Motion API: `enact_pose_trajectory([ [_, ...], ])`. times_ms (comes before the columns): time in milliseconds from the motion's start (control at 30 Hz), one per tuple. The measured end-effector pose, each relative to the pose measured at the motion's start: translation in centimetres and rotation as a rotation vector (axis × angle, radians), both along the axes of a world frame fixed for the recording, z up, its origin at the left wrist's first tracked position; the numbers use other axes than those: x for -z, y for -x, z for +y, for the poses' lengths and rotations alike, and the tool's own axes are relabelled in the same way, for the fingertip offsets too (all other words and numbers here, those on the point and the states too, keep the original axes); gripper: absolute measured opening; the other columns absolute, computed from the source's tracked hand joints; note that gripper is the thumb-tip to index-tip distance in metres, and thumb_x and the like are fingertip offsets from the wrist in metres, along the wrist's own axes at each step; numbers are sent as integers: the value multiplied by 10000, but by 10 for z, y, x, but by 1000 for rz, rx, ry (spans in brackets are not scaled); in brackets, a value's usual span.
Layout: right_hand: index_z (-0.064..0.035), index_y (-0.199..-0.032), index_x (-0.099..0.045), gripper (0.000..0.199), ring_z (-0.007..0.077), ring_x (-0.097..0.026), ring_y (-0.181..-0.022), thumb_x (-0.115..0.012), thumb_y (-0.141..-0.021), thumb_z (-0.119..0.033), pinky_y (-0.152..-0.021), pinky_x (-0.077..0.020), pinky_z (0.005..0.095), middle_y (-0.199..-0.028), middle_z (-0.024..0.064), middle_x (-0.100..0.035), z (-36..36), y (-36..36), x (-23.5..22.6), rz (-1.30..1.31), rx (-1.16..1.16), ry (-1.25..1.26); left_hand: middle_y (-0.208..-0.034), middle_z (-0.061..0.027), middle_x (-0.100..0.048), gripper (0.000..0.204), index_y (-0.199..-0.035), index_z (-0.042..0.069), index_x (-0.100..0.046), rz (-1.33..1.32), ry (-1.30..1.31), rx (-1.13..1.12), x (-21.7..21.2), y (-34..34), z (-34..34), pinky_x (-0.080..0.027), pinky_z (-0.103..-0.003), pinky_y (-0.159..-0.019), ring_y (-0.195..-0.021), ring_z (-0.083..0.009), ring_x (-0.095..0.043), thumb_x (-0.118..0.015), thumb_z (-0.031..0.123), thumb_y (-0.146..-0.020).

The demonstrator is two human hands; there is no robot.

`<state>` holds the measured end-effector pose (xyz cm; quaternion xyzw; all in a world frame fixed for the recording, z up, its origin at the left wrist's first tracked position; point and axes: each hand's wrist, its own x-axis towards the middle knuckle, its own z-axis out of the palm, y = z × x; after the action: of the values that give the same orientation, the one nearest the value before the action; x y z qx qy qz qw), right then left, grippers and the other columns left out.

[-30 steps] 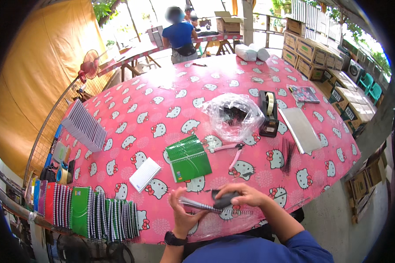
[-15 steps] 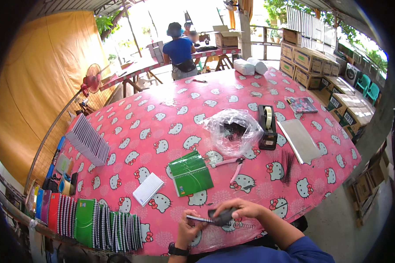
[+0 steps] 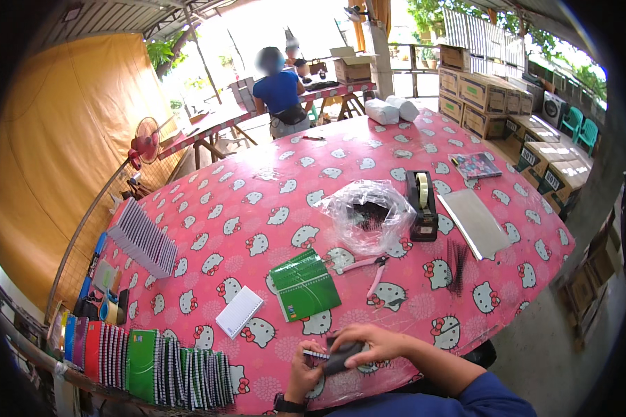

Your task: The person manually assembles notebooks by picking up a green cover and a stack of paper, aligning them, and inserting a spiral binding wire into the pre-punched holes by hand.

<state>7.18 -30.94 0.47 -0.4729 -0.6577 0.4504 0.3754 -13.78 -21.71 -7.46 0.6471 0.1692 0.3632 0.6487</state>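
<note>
Near the front edge of the table, my left hand (image 3: 304, 373) has its fingers closed on a small notepad (image 3: 316, 355) seen nearly edge-on. My right hand (image 3: 372, 343) is wrapped over a dark grey object (image 3: 342, 358) pressed against the pad's right end; its kind does not show. Just beyond lie green notebook covers (image 3: 305, 283) and a small white pad of pages (image 3: 239, 311). Pink-handled pliers (image 3: 377, 263) rest with their handles apart, right of the covers. Loose black spiral coils (image 3: 457, 265) lie farther right.
A clear plastic bag (image 3: 368, 217) with black coils stands mid-table, beside a tape dispenser (image 3: 422, 208) and a grey board (image 3: 474, 224). Spiral notebooks (image 3: 141, 365) line the left edge, near a stack of pads (image 3: 142, 238). A person (image 3: 279, 94) stands beyond the table.
My right hand and the dark object have shifted a little left along the pad. The coil seen stretching right of them earlier is now mostly hidden. The whole view has tilted slightly.
</note>
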Motion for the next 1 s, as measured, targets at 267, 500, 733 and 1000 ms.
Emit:
enact_pose_trajectory([
  [267, -73, -1097, -596, 425, 313, -517, -1050, -726, -776, -320, -903, -420, 442, -1147, 146, -572, -5, -4, -18, -355, 399, -465, -912, -54, -541, 307, -983, 48, -498, 280, -132, -73, -40, -12, -6, -442, -269, -804, -870, -136, -545, -725, 39, -776],
  [500, -40, -1008, -616, 250, 279, -598, -807, -697, -804, -160, -709, -485, 353, -903, 117, -593, -7, 27, -20, -105, 426, -444, -902, -52, -596, 167, -967, -22, -615, -4, 14, -149, -73, -22, -20, -471, -234, -669, -776, -110, -572, -670, -35, -810],
  [733, -30, -1007, -623, 215, 274, -614, -815, -667, -821, -129, -706, -489, 362, -858, 122, -621, -7, 40, -24, -90, 484, -524, -909, -75, -621, 131, -947, -42, -644, -40, 26, -234, -85, -13, -27, -488, -214, -627, -741, -98, -596, -669, -37, -819],
  [1000, -36, -984, -645, 194, 224, -626, -786, -690, -806, -99, -677, -503, 325, -860, 105, -634, -12, 51, -26, -30, 560, -496, -907, -90, -626, 130, -932, -47, -653, -4, -70, -276, -90, -6, -31, -478, -216, -663, -797, -120, -598, -677, -42, -804],
])
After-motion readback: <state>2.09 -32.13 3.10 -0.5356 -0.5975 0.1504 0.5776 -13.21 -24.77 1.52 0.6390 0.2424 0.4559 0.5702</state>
